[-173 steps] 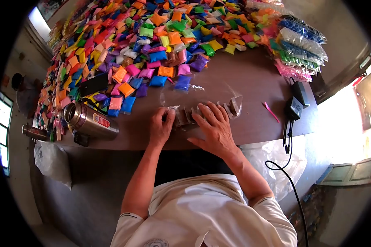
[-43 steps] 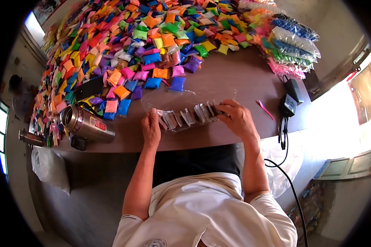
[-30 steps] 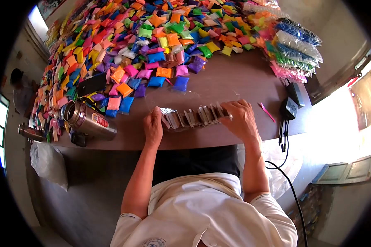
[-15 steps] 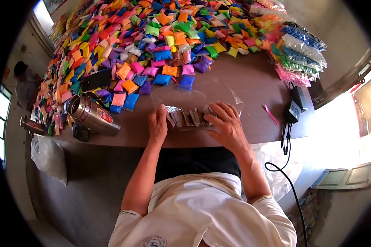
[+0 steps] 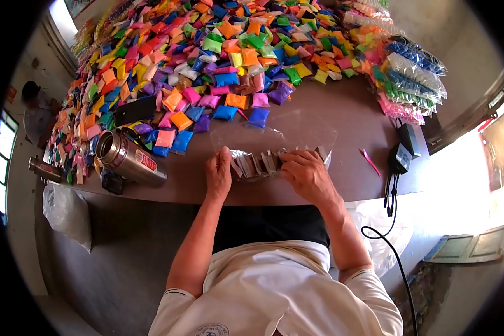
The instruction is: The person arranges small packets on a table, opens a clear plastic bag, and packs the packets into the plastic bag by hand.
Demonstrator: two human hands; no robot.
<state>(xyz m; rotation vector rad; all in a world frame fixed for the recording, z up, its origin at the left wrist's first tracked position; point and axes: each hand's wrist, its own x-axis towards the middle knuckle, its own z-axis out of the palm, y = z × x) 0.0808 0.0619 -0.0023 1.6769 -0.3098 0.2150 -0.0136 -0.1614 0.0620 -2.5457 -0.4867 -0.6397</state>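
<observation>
A clear plastic bag (image 5: 306,138) lies flat on the table near its front edge. Along its near side stands a row of small flat brownish-grey packets (image 5: 257,164). My left hand (image 5: 218,175) is closed at the bag's left end, thumb up, pinching its edge beside the row. From the right, my right hand (image 5: 309,178) reaches over the row, its fingers bent together on the packets and hiding some of them; its fingertips are partly out of sight.
A big heap of colourful small packets (image 5: 227,78) covers the table's back and left. A steel flask (image 5: 131,159) and a black phone (image 5: 135,111) lie at left. Stacked bags (image 5: 411,78), a pink strip (image 5: 371,162) and a black cabled device (image 5: 400,158) are at right. Another person (image 5: 36,115) is far left.
My right hand's fingers have drawn closer together and bent over the packets, and more packets show at the row's right end. My left hand keeps its hold. The view has shifted slightly.
</observation>
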